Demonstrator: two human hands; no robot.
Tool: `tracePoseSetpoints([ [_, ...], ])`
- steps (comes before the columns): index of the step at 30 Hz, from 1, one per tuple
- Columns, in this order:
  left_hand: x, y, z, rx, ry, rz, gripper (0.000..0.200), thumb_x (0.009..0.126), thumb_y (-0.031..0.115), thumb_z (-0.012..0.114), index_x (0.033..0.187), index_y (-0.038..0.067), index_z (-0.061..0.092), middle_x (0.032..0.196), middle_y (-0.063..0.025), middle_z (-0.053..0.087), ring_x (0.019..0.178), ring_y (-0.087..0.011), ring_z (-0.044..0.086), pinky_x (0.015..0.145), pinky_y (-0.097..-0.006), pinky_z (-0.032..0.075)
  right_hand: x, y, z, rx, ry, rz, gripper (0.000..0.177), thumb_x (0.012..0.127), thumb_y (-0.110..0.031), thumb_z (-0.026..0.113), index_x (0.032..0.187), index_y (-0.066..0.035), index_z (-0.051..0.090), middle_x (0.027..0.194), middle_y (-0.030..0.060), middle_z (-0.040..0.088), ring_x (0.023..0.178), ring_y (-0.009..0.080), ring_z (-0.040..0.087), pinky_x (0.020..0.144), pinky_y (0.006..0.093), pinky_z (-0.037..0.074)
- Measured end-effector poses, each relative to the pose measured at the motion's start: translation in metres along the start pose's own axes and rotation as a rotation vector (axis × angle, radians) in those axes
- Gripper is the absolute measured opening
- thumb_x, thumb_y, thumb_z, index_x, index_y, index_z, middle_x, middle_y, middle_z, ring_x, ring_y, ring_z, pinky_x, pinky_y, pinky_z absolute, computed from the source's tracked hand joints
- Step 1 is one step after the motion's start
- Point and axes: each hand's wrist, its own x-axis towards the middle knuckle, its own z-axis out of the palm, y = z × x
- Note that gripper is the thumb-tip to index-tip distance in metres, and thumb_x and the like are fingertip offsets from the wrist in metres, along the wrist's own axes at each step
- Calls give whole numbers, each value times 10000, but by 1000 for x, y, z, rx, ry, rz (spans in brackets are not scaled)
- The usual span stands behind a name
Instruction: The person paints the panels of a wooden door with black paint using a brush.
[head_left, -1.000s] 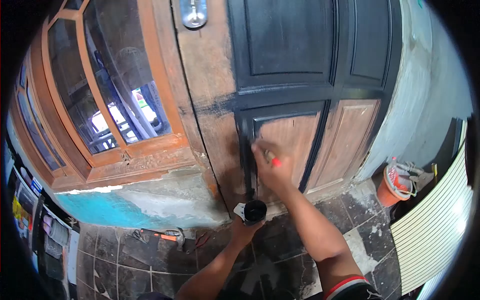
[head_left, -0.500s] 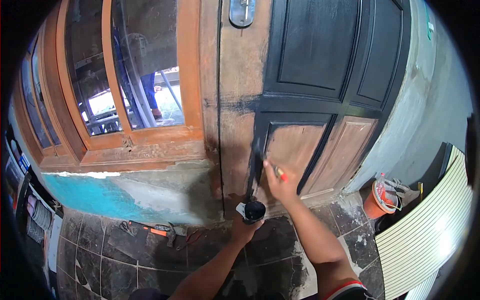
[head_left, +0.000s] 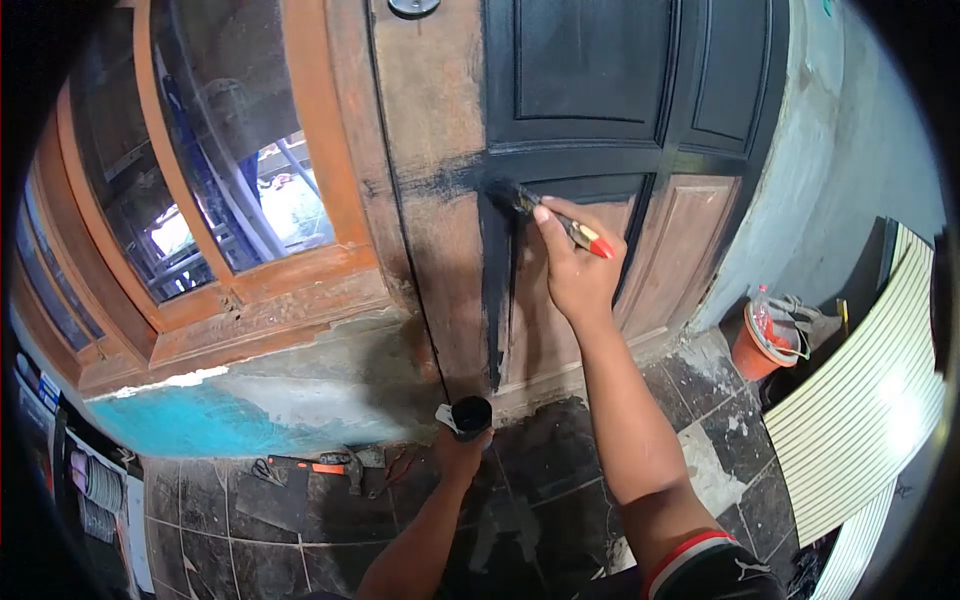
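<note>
My right hand [head_left: 585, 262] is closed round a paintbrush [head_left: 572, 228] with a red-tipped handle. Its dark bristles touch the black-painted frame of the wooden door [head_left: 590, 75], just left of the lower panel. Black covers the door's upper part and the edges around that panel, while the lower panels [head_left: 683, 245] show bare brown wood. Below, near the foot of the door, my left hand [head_left: 460, 452] grips a small black cup [head_left: 471, 414] of dark paint, with a pale scrap at its left rim.
An orange-framed window [head_left: 222, 300] is at the left above a turquoise and grey wall [head_left: 210, 418]. A hammer [head_left: 340, 468] and pliers lie on the dark tiles [head_left: 265, 565]. An orange bucket [head_left: 755, 350] and ribbed panels [head_left: 850, 400] stand at the right.
My right hand has moved the brush up along the door's frame. My left hand with the cup sits slightly further left in view, and the camera view has shifted.
</note>
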Motion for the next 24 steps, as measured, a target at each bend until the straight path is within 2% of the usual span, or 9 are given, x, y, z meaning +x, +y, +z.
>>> tracePoseSetpoints([
  [2,-3,0,1,2,32,-29,741,823,231,949,1446,64,585,1366,-138,679,1270,-336,659,1067,-476,515,-9,2,6,60,90,56,213,970,-166,838,1045,33,823,853,91,795,827,145,725,796,283,556],
  [5,-10,-5,6,42,80,-95,744,802,235,944,1431,61,584,1338,-151,688,1247,-362,668,1045,-480,520,-76,37,-13,-30,-62,440,222,988,-177,825,1017,43,814,836,82,788,810,135,717,773,282,549],
  [7,-6,-26,14,98,127,-77,784,785,238,944,1449,64,565,1354,-164,678,1264,-386,660,1055,-493,516,-144,71,-28,-179,-92,591,228,982,-190,826,1006,37,811,826,111,793,804,137,726,756,307,550],
  [9,-11,-36,13,124,91,-93,805,806,248,939,1482,75,538,1410,-167,636,1317,-385,624,1084,-504,495,-224,117,-48,-303,-148,585,228,972,-196,824,968,31,804,780,121,772,761,134,703,728,345,545],
  [11,-19,-41,10,134,52,-106,811,817,242,935,1498,83,525,1436,-164,615,1341,-384,606,1099,-510,485,-270,129,-72,-544,-344,523,222,956,-196,829,972,24,799,739,121,742,729,134,669,722,369,545],
  [15,-24,-56,-7,72,-47,-81,795,819,205,934,1493,88,530,1434,-153,615,1339,-381,606,1102,-518,483,-210,107,-83,-378,210,583,197,989,-163,790,985,34,784,784,81,747,732,167,684,738,362,554],
  [18,-22,-59,-16,19,-23,-93,750,808,190,945,1443,72,563,1376,-147,664,1281,-362,646,1077,-490,497,-88,66,-74,-53,575,536,213,1023,-160,768,969,45,761,859,72,756,775,175,702,753,319,548],
  [20,-20,-59,-20,39,13,-113,727,805,186,951,1417,64,579,1344,-140,689,1251,-347,667,1061,-467,504,-33,55,-68,275,599,411,237,1022,-185,781,986,48,762,847,81,750,787,155,690,751,302,540],
  [24,-13,-59,-22,82,42,-106,728,812,190,957,1422,63,579,1348,-128,691,1252,-325,670,1058,-450,506,-28,73,-59,-107,515,354,261,1022,-203,777,1039,58,769,840,80,745,752,156,688,750,304,547],
])
